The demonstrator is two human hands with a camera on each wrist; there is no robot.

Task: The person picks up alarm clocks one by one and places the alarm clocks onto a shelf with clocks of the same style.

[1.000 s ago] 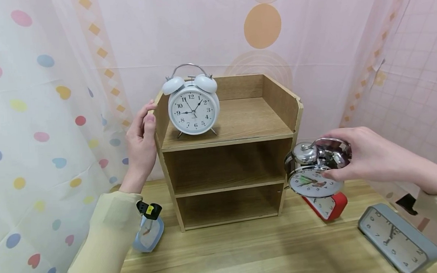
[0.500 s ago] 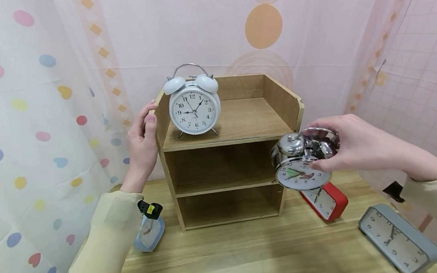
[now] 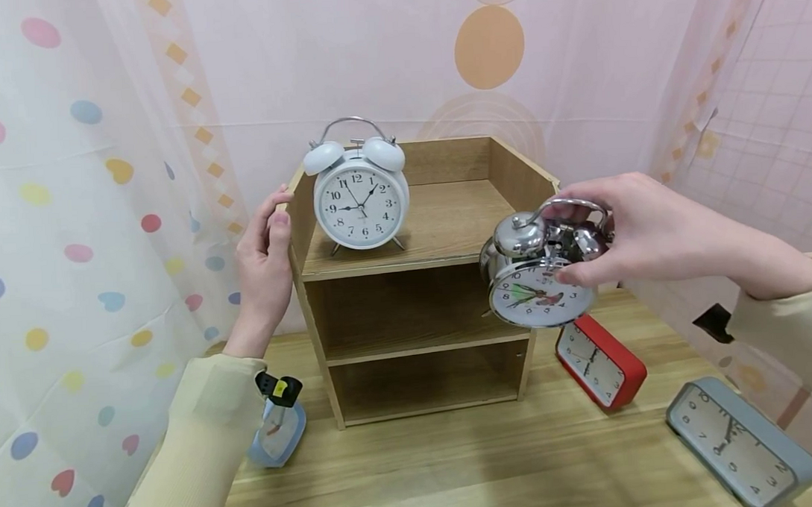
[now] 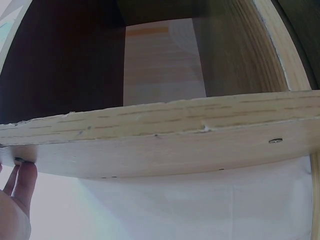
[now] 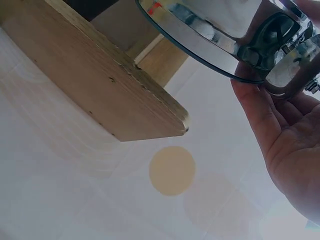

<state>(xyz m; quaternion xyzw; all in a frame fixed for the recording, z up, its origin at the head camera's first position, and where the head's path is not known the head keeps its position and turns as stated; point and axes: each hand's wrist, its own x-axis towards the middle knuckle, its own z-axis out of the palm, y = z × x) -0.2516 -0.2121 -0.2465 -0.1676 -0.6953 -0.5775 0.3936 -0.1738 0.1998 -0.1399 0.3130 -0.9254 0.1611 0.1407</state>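
A silver twin-bell alarm clock (image 3: pixel 542 293) is held off the table, tilted with its dial upward, in front of the right side of a wooden shelf (image 3: pixel 420 264). My right hand (image 3: pixel 654 230) grips it, thumb over the dial's edge and fingers behind, partly hidden. The right wrist view catches the chrome clock (image 5: pixel 210 30) close to the shelf's side panel (image 5: pixel 95 75). My left hand (image 3: pixel 265 258) rests against the shelf's left side, its fingers (image 4: pixel 25 185) touching the outer face of the panel. On the top shelf a white twin-bell alarm clock (image 3: pixel 362 203) stands upright at the left.
A red alarm clock (image 3: pixel 601 362) and a larger grey-blue clock (image 3: pixel 741 439) lie on the wooden table (image 3: pixel 440 469) at the right. A small light-blue clock (image 3: pixel 278 433) sits beside my left wrist. Patterned curtains (image 3: pixel 251 50) hang behind and at both sides.
My right hand has carried the silver alarm clock up and to the left, closer to the shelf, uncovering more of the red clock. The left hand has stayed in place.
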